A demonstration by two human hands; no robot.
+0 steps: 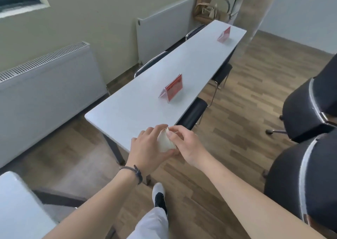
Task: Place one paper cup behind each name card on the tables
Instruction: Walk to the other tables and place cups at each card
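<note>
A long white table (138, 109) runs away from me with two red name cards on it: a near name card (171, 89) at mid-table and a far name card (224, 34) close to the far end. Over the table's near corner I hold white paper cups (165, 141) between both hands. My left hand (147, 151) wraps them from the left and below. My right hand (184, 144) pinches the rim at the top. How many cups are stacked there is unclear. No cup stands on the table.
Black chairs (193, 114) are tucked along both sides of the table. Two large black office chairs (308, 114) stand at the right. Radiators (45, 85) line the left wall. Another white table corner (16, 202) sits at the lower left. A person's legs (246, 14) stand beyond the far end.
</note>
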